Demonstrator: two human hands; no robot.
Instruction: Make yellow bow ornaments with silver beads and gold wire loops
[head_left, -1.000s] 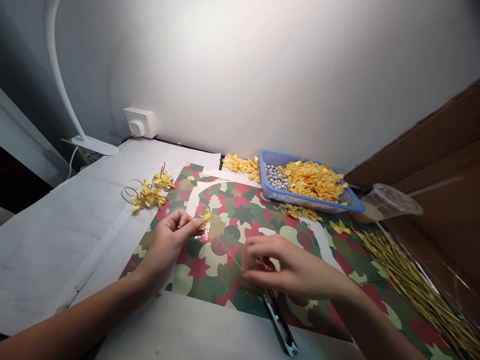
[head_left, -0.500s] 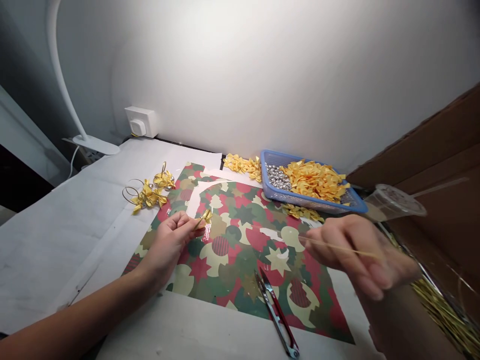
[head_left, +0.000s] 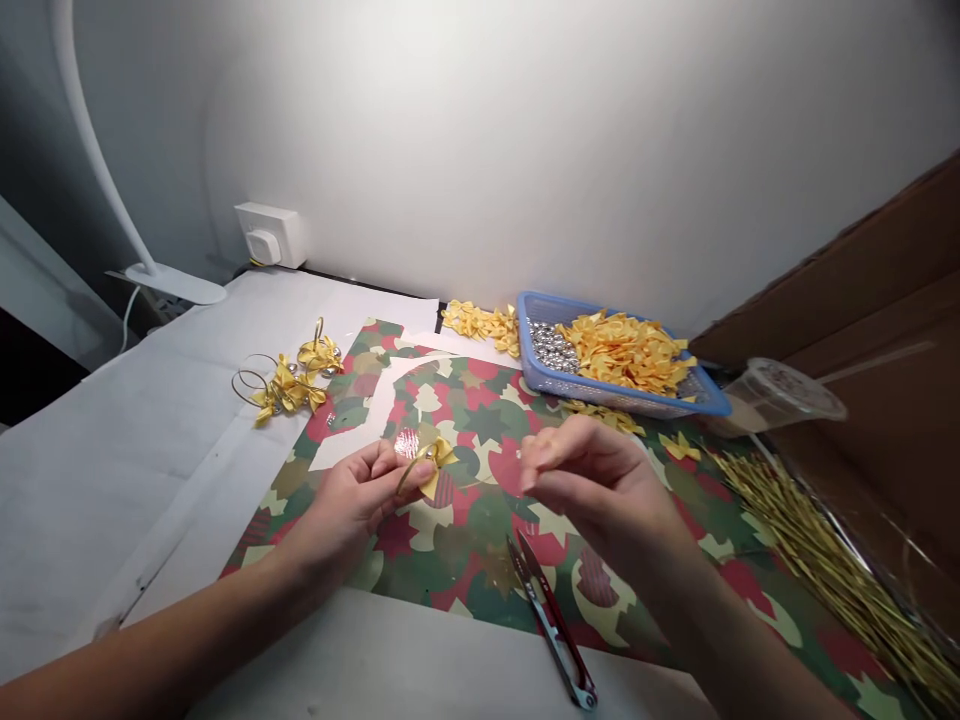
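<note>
My left hand (head_left: 364, 490) is closed in a pinch on a yellow ribbon bow (head_left: 444, 453). A small silver bell and a thin gold loop show at the bow beside the thumb. To its right, my right hand (head_left: 589, 470) hovers over the patterned sheet (head_left: 480, 520), thumb and fingertips pressed together. Whatever lies between those fingertips is too small to make out. Thread snips (head_left: 551, 620) with a red and a silver blade lie below the hands. Several finished-looking bows with gold loops (head_left: 289, 388) rest at the left.
A blue basket (head_left: 630, 402) holds yellow bows (head_left: 630, 350) and silver bells (head_left: 551, 345). More bows (head_left: 480, 322) lie left of it. Gold strands (head_left: 817, 560) are spread at the right, near a clear plastic cup (head_left: 787, 390) and cardboard (head_left: 847, 290). A white lamp (head_left: 176, 284) stands far left.
My right hand has moved left, closer to the left hand, and the gold strand it held no longer shows in it. The bow in my left hand is turned more into view.
</note>
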